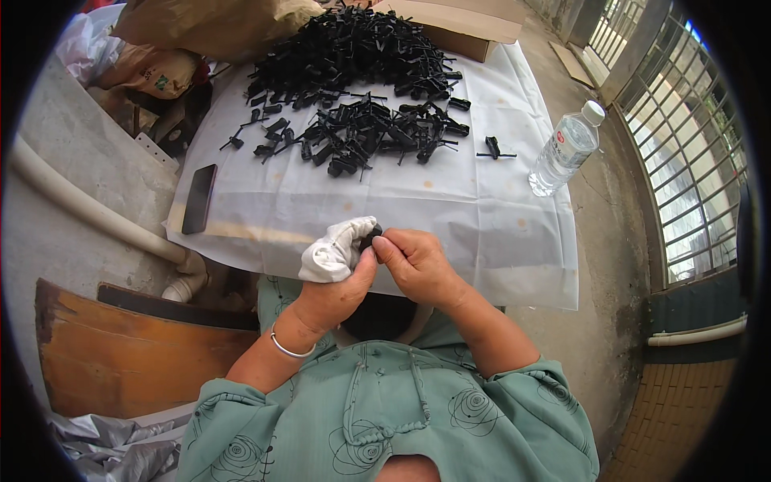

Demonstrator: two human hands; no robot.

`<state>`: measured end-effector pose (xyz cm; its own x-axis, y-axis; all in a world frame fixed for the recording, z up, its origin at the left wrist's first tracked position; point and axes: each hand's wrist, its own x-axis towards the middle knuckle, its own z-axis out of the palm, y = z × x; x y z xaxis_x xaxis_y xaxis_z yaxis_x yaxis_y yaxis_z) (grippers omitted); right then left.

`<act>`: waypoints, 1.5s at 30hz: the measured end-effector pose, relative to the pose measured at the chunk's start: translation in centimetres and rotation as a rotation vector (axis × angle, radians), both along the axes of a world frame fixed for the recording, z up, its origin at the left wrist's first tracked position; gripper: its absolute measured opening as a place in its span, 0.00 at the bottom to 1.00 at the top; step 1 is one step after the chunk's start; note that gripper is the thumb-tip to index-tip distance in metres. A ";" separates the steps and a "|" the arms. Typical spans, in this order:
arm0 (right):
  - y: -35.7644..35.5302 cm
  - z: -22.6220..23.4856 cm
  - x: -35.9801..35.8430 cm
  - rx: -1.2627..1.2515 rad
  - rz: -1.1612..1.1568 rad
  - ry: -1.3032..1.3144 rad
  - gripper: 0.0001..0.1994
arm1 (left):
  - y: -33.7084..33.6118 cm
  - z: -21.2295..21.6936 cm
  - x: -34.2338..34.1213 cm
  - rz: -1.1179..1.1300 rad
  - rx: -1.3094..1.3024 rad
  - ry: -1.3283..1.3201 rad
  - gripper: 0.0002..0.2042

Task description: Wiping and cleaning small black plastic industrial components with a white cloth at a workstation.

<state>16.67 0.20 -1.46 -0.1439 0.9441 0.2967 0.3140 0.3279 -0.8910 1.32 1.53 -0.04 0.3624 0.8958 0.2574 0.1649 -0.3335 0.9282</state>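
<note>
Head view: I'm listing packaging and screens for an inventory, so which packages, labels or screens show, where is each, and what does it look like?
Water bottle: right table edge, clear plastic, white cap, red and white label band.
Phone: left table edge, flat dark slab, screen off.
Cardboard box: far table end, brown, open.
Brown paper sack: far left, crumpled, tan.
Printed bag: beside the sack, tan with a small coloured mark.

White sheet covers the table. Black phone lies flat near its left edge. Clear water bottle stands off the right edge, on concrete. Cardboard box at the far end, brown sacks far left. White pipe runs down the left side.
</note>
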 end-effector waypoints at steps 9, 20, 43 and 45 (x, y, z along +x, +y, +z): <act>0.1 -1.6 -1.4 0.028 -0.064 0.157 0.13 | 0.3 -0.3 0.4 0.040 0.005 -0.036 0.14; 0.4 -1.3 -1.4 -0.192 -0.027 0.206 0.12 | 1.1 -2.3 0.1 0.034 0.198 -0.045 0.15; 0.5 -0.5 0.1 0.016 0.028 0.094 0.05 | 1.7 -0.5 -1.2 -0.334 -0.206 0.054 0.15; 0.1 0.2 0.2 -0.083 0.047 0.089 0.05 | 1.6 -0.6 -1.5 -0.318 -0.203 0.101 0.14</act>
